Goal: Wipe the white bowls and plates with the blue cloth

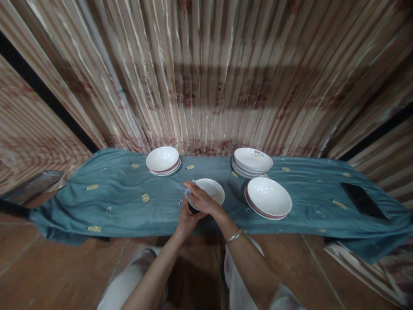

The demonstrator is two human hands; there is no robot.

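A white bowl [215, 189] is held just above or on the table's front middle; the exact gap cannot be told. My left hand [187, 218] grips its near left side, thumb and fingers around the wall. My right hand [202, 199] reaches across the bowl's left rim, pressing a small light-blue cloth [187, 194] against it. Most of that cloth is hidden beneath the fingers. Close by on the right is a stack of white bowls [270, 197] with a reddish rim showing below the top one.
Behind that stack, several white plates [253, 159] with a floral print are piled. More white bowls [163, 159] are stacked at the back left. A black phone-like slab [363, 200] lies far right on the teal tablecloth [125, 215]. Pleated curtains [206, 86] hang behind the table.
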